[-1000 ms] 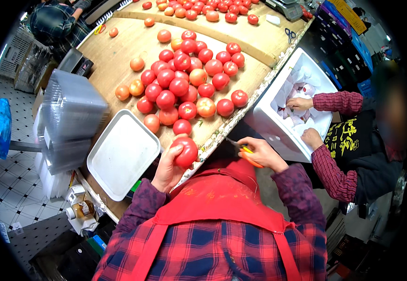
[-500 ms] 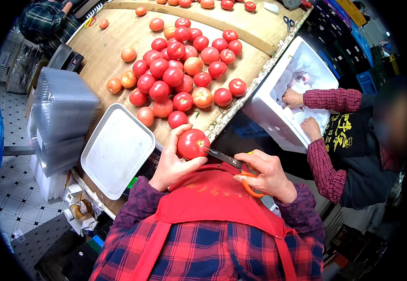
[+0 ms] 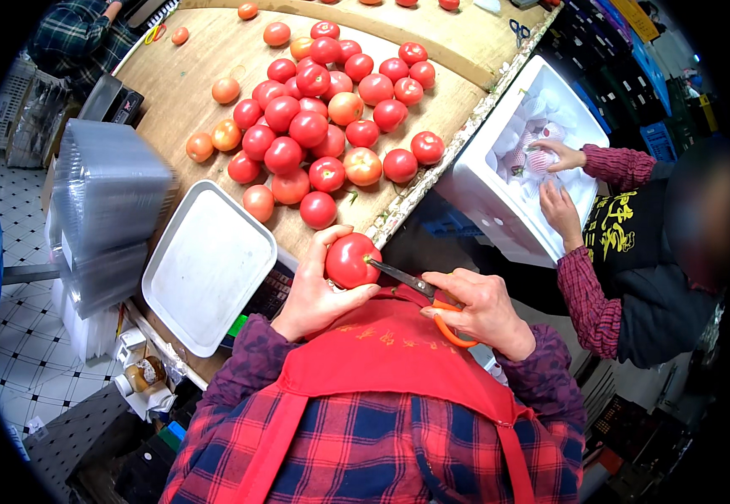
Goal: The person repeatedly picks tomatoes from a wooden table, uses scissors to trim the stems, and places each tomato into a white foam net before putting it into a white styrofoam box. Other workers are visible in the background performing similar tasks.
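My left hand (image 3: 319,290) is closed round a red tomato (image 3: 351,261), its stem end turned toward the right. In my right hand (image 3: 488,310) is a pair of scissors (image 3: 451,328) with orange handles and dark blades. The blade tips touch the tomato at its stem; the blades look nearly together. Past my left hand, a heap of red and paler orange tomatoes (image 3: 308,128) lies on the wooden table (image 3: 188,101). Left of my left hand, a light grey tray (image 3: 207,273) rests on the table's near edge with nothing on it.
Stacked clear plastic containers (image 3: 111,189) stand left of the tray. At right, a co-worker's hands (image 3: 559,202) reach into a white foam box (image 3: 499,189) holding net-wrapped pieces. Blue-handled scissors (image 3: 518,31) lie at the table's far right. Dark crates (image 3: 608,76) are stacked beyond the box.
The tomato has turned slightly in my left hand, and the scissor blades look closer together at its stem. The co-worker's hands have shifted within the foam box. My view has moved a little.
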A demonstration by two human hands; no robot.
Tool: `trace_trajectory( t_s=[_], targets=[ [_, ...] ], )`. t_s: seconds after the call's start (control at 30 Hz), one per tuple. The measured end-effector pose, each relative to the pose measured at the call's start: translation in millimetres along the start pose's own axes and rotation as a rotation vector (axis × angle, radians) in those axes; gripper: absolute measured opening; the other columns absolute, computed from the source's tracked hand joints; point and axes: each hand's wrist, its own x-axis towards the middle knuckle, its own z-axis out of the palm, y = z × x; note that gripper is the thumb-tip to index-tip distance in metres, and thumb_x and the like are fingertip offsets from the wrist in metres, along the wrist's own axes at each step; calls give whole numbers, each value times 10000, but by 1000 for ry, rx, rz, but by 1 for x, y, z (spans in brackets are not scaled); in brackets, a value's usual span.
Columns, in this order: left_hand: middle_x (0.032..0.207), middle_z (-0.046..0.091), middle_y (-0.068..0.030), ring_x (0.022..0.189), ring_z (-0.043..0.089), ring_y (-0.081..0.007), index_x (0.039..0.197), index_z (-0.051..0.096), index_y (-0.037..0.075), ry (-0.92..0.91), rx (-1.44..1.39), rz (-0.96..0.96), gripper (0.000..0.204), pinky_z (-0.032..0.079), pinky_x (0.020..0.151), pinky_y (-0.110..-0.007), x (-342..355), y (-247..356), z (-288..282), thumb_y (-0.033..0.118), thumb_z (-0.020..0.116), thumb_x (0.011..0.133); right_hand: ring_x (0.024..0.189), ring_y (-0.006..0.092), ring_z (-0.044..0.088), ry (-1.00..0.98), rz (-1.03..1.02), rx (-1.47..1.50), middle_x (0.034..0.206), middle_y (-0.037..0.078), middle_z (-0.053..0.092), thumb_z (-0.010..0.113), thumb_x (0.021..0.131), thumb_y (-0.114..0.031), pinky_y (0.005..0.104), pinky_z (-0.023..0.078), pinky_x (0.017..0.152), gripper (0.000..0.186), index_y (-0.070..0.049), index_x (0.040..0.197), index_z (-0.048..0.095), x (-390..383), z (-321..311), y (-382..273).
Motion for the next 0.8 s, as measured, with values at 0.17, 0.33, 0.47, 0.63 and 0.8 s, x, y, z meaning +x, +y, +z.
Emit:
trace_trajectory(
  t_s=[0.17, 0.33, 0.47, 0.63, 0.8],
  targets=[
    [1190, 530, -130, 1109, 564, -225, 1293, 426, 49, -1, 55, -7, 741, 473, 942, -343, -1, -1, 1, 195, 843, 698, 625, 264, 623, 5, -5, -41, 767, 74, 620, 790, 726, -258, 352, 491, 535, 386, -86, 1050, 670, 0, -1, -3],
    [1161, 528, -132, 1089, 575, -249, 1270, 435, 48, 16, 101, 30, 734, 479, 925, -355, -1, -7, 3, 213, 851, 687, 613, 267, 629, 24, -26, -52, 749, 83, 641, 778, 724, -229, 355, 490, 530, 332, -78, 1004, 681, 1, 2, -5],
    [1152, 556, -125, 1079, 577, -221, 1266, 437, 52, 19, 138, 27, 753, 467, 934, -347, -1, -11, 6, 188, 862, 660, 596, 275, 637, 20, -37, -56, 716, 108, 649, 776, 721, -188, 341, 490, 508, 289, -51, 958, 686, 1, 8, -1],
    [1115, 548, -115, 1042, 587, -248, 1228, 474, 61, 45, 237, 104, 718, 474, 908, -358, 0, -10, 9, 201, 866, 643, 622, 302, 650, 24, -21, -30, 745, 131, 669, 748, 730, -147, 351, 507, 527, 232, -42, 925, 678, -5, 17, 5],
    [1109, 550, -122, 1034, 594, -257, 1201, 478, 57, 50, 247, 61, 692, 481, 896, -360, -1, -7, 12, 219, 862, 649, 621, 307, 648, 23, 10, -17, 739, 131, 664, 737, 727, -129, 356, 505, 528, 214, -42, 911, 671, -9, 23, 6]
  ],
)
